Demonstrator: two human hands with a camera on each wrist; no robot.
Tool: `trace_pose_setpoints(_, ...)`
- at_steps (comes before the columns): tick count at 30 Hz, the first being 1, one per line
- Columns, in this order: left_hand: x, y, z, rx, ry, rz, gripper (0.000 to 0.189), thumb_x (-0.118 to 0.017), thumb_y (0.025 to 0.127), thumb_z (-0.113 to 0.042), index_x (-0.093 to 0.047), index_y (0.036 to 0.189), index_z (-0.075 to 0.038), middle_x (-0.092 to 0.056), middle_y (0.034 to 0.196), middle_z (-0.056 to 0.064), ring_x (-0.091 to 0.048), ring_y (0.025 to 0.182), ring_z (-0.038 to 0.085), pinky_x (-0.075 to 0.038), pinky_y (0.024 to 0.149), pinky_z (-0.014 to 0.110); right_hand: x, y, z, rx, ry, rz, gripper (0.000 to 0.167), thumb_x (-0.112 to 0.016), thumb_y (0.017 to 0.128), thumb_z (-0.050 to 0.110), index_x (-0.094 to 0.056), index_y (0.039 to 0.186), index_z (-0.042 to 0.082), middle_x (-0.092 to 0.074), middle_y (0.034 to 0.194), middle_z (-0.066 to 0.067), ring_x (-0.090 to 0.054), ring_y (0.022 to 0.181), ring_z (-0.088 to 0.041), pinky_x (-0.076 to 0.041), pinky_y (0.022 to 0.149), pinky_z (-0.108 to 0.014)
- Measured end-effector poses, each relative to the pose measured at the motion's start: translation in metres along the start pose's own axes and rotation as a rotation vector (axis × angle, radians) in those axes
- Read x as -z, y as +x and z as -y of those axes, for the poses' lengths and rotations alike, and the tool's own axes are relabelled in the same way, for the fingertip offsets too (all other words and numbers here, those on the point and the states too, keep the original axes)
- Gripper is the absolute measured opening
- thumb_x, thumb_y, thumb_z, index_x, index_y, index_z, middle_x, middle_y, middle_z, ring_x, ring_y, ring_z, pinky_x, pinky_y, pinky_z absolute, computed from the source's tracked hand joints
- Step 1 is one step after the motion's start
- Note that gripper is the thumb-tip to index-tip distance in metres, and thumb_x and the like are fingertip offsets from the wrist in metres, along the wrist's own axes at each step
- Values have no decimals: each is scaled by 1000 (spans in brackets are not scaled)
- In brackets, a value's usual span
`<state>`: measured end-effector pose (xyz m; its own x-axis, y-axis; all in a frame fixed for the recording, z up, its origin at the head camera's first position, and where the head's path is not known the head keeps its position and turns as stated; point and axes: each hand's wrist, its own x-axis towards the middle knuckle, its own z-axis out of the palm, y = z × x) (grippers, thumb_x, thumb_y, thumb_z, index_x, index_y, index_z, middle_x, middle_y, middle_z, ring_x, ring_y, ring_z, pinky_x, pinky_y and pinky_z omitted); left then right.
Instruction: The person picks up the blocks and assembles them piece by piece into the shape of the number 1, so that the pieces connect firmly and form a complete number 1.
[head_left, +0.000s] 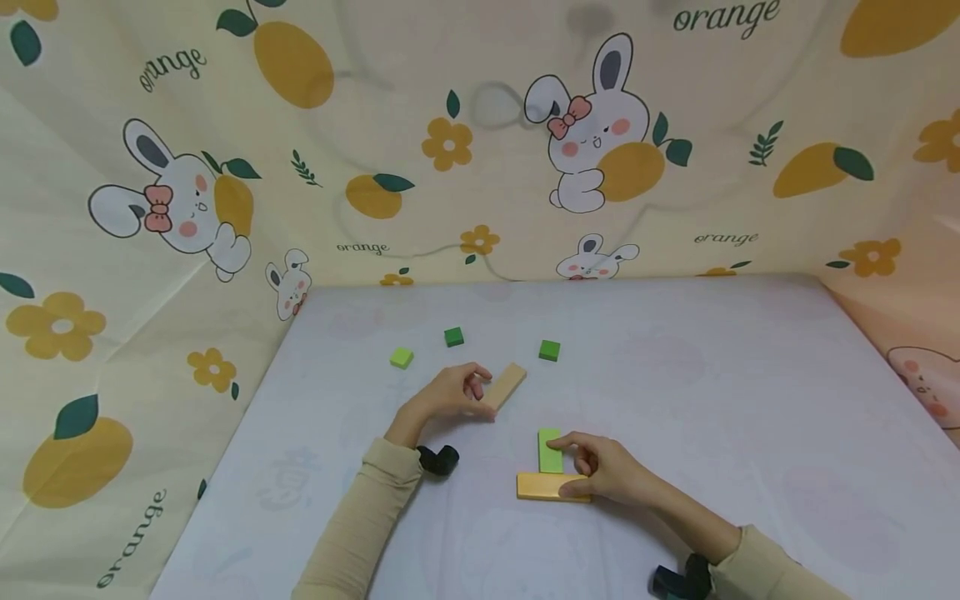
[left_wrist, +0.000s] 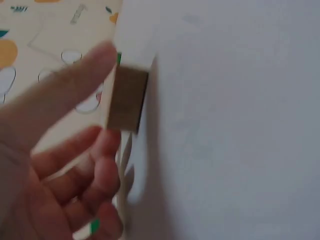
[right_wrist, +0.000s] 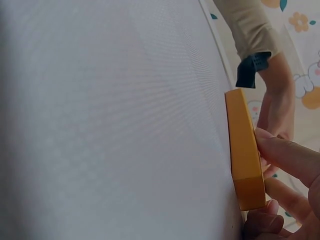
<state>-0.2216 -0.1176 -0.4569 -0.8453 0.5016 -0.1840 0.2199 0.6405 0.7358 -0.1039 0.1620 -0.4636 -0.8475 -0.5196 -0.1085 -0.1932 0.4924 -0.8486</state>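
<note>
My left hand [head_left: 453,390] pinches a plain wooden block [head_left: 506,385] by its near end. In the left wrist view the block's end face [left_wrist: 128,99] shows between thumb and fingers. On the table my right hand [head_left: 611,467] rests on two blocks: the thumb lies on a yellow-orange block [head_left: 536,486], the index fingertip on a light green block [head_left: 549,460]. That green block stands end-on against the yellow one's far long side. From the right wrist, the yellow block [right_wrist: 244,145] appears beside the thumb, which touches its top face.
Toward the back of the white table [head_left: 675,375] lie two dark green cubes [head_left: 453,337] and a light green cube [head_left: 401,358]. A patterned cloth [head_left: 450,200] hangs behind and along the sides. Both wrists carry a black camera [head_left: 438,460].
</note>
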Motion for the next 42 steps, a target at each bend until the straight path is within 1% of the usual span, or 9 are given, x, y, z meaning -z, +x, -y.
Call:
trace_pose_setpoints(5,9,10,5,-71,3,84,75,-85,71,-15,-49,136,-7,-63,97,11,-51,80,12,-41,73,18,1,0,-1,6,-8,-5,58,-82,73,20,-60,123,1,-39,66,5,-35,60,1,-32,57,-17)
trace_pose_setpoints(8,13,16,6,-85,17,145,85,-86,70,-16,-43,143,-11,-60,105,9,-51,86,13,-41,77,19,1,0,-2,12,-4,-2,57,-82,74,20,-60,123,0,-39,66,4,-35,60,1,-32,57,-17)
trace_pose_setpoints(12,16,22,6,-93,16,235,94,-86,69,-13,-35,148,-15,-55,111,8,-48,89,14,-40,79,20,0,0,-2,15,7,7,57,-82,74,20,-60,123,0,-40,66,3,-35,60,1,-32,57,-17)
trace_pose_setpoints(19,21,31,1,-96,2,345,96,-84,70,-7,-31,150,-13,-48,102,7,-40,80,13,-37,73,20,0,1,-1,7,4,6,57,-82,74,20,-61,123,0,-40,66,3,-36,60,1,-32,56,-17)
trace_pose_setpoints(23,22,36,-3,-100,39,393,98,-84,71,-7,-28,152,-12,-45,96,7,-36,75,11,-34,67,19,0,1,-1,7,0,7,56,-82,74,20,-61,123,1,-39,66,5,-35,60,1,-32,56,-17)
trace_pose_setpoints(26,22,39,-6,-120,105,415,100,-84,71,-10,-27,152,-11,-44,95,6,-37,75,11,-33,67,18,0,1,-1,10,-1,6,56,-82,74,20,-61,122,1,-38,66,6,-35,60,1,-32,57,-17)
trace_pose_setpoints(30,23,40,-9,-130,145,425,101,-85,70,-9,-27,152,-10,-42,92,7,-38,82,13,-33,73,19,-1,1,-2,20,-7,3,56,-82,74,20,-61,122,1,-38,66,5,-35,60,2,-32,57,-17)
trace_pose_setpoints(36,22,39,-11,-103,191,408,99,-85,70,-13,-29,151,-14,-42,93,5,-38,88,13,-32,77,20,-1,2,-3,21,-7,4,56,-82,73,20,-61,121,0,-39,66,5,-35,60,2,-33,57,-17)
trace_pose_setpoints(42,20,38,-10,-82,181,378,96,-86,70,-15,-33,150,-16,-41,93,4,-37,87,12,-32,76,21,-1,2,-1,14,-8,7,57,-82,73,20,-61,122,0,-39,66,4,-35,60,2,-32,57,-17)
